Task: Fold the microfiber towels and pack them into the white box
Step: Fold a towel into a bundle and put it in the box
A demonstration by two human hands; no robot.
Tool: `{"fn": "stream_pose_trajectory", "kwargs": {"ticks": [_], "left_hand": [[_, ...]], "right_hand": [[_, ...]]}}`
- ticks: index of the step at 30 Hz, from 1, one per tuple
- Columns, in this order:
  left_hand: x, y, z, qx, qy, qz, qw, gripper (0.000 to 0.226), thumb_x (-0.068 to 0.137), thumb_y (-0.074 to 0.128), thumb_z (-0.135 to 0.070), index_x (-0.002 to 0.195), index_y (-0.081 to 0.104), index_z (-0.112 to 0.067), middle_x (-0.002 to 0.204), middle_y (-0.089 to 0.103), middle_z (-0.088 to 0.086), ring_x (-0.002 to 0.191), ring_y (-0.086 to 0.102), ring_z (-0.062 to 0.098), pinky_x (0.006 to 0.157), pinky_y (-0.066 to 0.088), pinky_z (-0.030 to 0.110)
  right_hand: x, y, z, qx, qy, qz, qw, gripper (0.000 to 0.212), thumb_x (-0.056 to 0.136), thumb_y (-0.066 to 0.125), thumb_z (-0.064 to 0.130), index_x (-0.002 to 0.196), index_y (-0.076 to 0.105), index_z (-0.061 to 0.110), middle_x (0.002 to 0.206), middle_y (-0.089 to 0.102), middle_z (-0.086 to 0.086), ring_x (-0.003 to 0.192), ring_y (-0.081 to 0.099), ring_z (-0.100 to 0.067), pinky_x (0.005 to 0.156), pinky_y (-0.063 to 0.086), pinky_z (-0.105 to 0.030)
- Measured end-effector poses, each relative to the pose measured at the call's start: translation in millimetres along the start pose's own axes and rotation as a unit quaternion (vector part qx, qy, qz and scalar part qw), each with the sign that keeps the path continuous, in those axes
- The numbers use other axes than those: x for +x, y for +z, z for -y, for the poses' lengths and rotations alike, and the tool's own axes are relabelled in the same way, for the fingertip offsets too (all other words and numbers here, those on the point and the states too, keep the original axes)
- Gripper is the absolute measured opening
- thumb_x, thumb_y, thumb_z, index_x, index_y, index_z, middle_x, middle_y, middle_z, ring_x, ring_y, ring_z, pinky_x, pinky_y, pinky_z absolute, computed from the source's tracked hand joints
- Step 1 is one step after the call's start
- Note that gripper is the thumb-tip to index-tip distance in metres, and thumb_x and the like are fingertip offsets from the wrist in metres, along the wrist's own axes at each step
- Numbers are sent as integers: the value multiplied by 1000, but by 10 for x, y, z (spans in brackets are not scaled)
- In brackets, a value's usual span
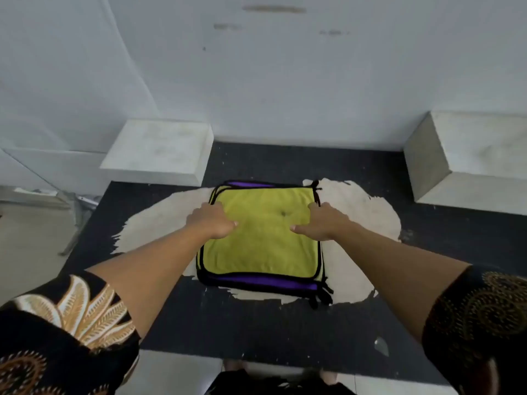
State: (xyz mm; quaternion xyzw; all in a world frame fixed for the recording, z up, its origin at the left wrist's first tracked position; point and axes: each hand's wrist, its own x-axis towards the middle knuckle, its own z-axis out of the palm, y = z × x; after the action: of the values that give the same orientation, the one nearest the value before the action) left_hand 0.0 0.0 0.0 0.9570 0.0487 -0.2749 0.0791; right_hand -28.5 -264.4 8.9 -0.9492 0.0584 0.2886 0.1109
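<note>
Hands (212,220) (319,223) on folded towel stack (262,243)

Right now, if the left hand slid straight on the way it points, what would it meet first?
The left hand rests on the yellow towel; it would cross that first, then probably the black table.

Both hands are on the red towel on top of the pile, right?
Not quite. The top towel is yellow, not red. The head view shows the left hand and the right hand both on it, on top of the pile, with a purple towel underneath.
</note>
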Motion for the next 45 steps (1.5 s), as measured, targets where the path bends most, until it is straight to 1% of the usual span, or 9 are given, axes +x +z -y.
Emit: {"fn": "stream_pose_trajectory", "kwargs": {"ticks": [10,16,20,24,28,35,38,42,45], "left_hand": [[-109,510,154,-51,-106,-37,992,71,84,67,-35,142,32,-14,134,42,14,116,52,34,84,46,39],[-165,617,173,-24,-110,-106,988,59,82,72,-38,127,44,-12,128,43,12,115,47,32,82,45,39],[-176,637,143,-41,-105,-100,989,49,83,72,-31,121,48,-11,121,53,11,107,56,31,77,47,37],[-187,600,106,-59,-129,-87,986,63,82,73,-31,132,38,-11,126,52,12,109,58,33,79,46,38],[-182,583,70,-53,-165,-71,982,67,81,74,-30,133,38,-11,131,48,13,114,54,33,85,47,38],[-135,570,67,-27,-175,-51,983,54,80,75,-32,124,51,-12,129,43,10,113,51,29,86,48,36],[-150,615,78,19,-141,-108,984,45,81,74,-31,117,53,-14,123,54,10,111,52,29,89,44,38],[-228,683,40,-108,-128,-164,972,39,87,67,-21,114,41,-13,109,60,10,95,61,33,70,44,39],[-263,699,60,-169,-190,-127,959,35,93,59,-26,120,43,-9,112,62,13,100,61,35,72,43,38]], "right_hand": [[-70,531,47,12,17,-91,996,44,86,65,34,121,49,12,130,39,-13,114,42,-32,86,42,-40],[-114,678,64,47,49,-136,988,42,86,65,12,122,43,11,122,37,-13,83,43,-24,63,40,-34],[-132,710,84,93,78,-147,982,43,87,63,9,122,39,13,121,38,-13,66,43,-21,60,40,-34],[-149,728,119,97,100,-151,979,48,83,64,8,122,37,14,122,41,-12,86,38,-22,65,39,-33],[-136,725,148,130,134,-140,972,54,86,61,6,131,32,10,120,44,-12,84,42,-24,65,39,-34],[-91,801,131,167,154,-145,963,16,88,50,6,99,39,12,93,61,-9,85,59,-27,64,45,-35],[-106,801,122,163,155,-119,967,14,86,53,11,100,55,11,97,61,-6,88,58,-25,66,47,-32],[-137,795,83,176,152,-132,964,8,87,56,18,92,51,15,80,50,1,78,53,-23,62,42,-31],[-105,820,67,257,149,-141,944,14,92,51,18,103,52,11,89,56,-4,81,53,-24,64,42,-31]]}}
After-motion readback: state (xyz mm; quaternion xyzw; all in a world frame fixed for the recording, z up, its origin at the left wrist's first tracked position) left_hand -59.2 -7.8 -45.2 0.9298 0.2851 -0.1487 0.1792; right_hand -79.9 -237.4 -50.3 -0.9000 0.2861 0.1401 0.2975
